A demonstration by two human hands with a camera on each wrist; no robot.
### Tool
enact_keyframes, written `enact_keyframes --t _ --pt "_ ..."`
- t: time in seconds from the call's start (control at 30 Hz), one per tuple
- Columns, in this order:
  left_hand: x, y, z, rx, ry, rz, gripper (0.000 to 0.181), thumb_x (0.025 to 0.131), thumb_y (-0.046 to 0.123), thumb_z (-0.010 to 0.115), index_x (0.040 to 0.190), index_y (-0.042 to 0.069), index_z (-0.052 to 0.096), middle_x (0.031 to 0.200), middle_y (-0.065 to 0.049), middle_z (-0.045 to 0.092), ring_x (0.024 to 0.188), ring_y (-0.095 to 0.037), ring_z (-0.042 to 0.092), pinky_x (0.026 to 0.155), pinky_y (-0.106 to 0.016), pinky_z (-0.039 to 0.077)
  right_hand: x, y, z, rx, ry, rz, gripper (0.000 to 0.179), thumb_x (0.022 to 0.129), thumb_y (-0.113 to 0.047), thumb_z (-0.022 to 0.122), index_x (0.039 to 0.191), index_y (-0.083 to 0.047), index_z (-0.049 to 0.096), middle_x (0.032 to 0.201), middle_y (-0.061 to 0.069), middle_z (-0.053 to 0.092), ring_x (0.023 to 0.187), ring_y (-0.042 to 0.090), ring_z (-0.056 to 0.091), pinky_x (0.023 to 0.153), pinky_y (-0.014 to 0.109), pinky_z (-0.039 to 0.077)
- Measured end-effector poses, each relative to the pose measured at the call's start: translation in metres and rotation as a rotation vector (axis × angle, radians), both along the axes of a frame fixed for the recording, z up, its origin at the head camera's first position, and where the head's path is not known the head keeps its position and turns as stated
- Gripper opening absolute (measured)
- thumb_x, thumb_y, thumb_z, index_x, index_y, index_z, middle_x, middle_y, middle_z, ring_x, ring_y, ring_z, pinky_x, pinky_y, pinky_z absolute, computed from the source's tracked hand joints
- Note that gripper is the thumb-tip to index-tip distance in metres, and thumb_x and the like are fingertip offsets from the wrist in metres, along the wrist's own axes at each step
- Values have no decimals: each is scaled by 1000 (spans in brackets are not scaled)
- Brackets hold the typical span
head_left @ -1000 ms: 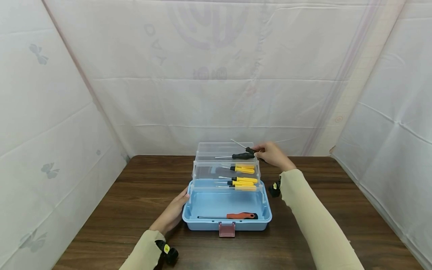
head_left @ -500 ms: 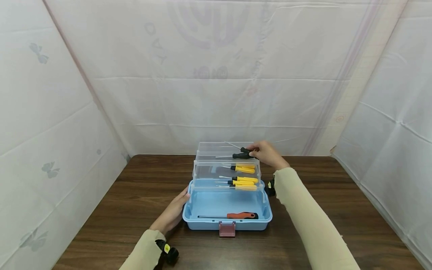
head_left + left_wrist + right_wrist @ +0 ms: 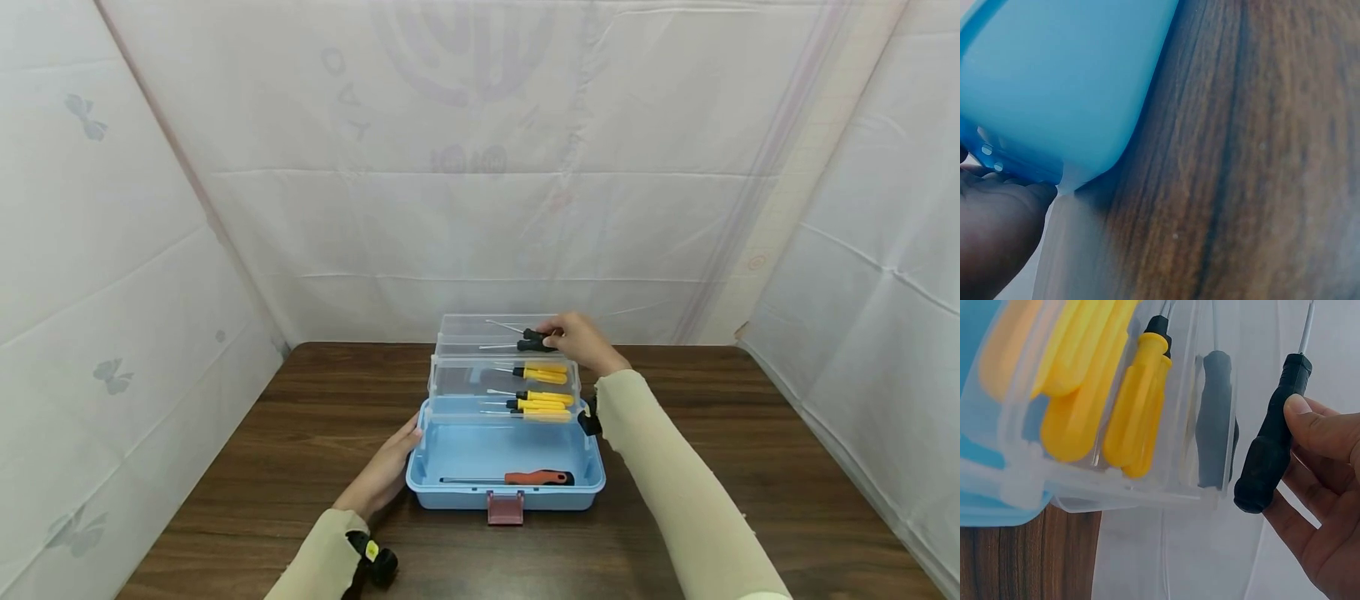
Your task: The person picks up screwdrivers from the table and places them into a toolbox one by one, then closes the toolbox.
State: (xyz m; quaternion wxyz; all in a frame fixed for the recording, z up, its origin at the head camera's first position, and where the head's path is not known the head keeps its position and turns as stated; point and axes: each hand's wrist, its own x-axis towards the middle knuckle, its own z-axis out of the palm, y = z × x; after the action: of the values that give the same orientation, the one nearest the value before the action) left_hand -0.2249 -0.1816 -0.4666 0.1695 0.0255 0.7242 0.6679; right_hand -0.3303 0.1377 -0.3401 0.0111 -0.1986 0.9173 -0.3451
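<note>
A black-handled screwdriver is held by its handle between the thumb and fingers of my right hand, over the top clear tray of a light blue toolbox. In the right wrist view its shaft points up and away. Another black screwdriver lies inside that tray, seen through the plastic wall. My left hand grips the toolbox's left side, thumb at the rim and fingers along the outer wall. In the left wrist view, the fingers are at the box's corner, partly hidden.
Lower clear trays hold several yellow screwdrivers. An orange-and-black screwdriver lies along the front of the toolbox's bottom. A reddish latch hangs at the front. Brown wooden table surrounds the box, with white sheeting behind.
My right hand has moved left with the black screwdriver, bringing it farther over the top tray, alongside the other black one. My left hand and the toolbox have stayed put.
</note>
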Motion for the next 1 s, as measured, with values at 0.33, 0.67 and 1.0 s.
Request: enact_keyframes --t 0.33,0.67,1.0 --pt "1 1 1 -3 0 3 55 106 27 26 156 12 6 162 -14 2 149 -37 -1 117 -57 6 -3 -8 -7 28 11 -9 27 94 -1 57 119 0 66 119 16 66 96 26 62 89 40 54" --pt "1 0 -2 15 7 -4 56 106 28 26 156 11 6 163 -14 1 149 -36 -2 117 -56 5 -3 -10 -10 33 -11 -12 26 93 1 57 116 0 67 116 16 67 96 25 63 91 41 53" --pt "3 1 0 11 8 -9 55 106 29 25 156 14 6 163 -13 1 149 -36 -1 117 -56 5 -1 -10 -13 41 -26 -6 25 93 1 58 117 2 66 116 17 67 101 27 64 91 41 54"
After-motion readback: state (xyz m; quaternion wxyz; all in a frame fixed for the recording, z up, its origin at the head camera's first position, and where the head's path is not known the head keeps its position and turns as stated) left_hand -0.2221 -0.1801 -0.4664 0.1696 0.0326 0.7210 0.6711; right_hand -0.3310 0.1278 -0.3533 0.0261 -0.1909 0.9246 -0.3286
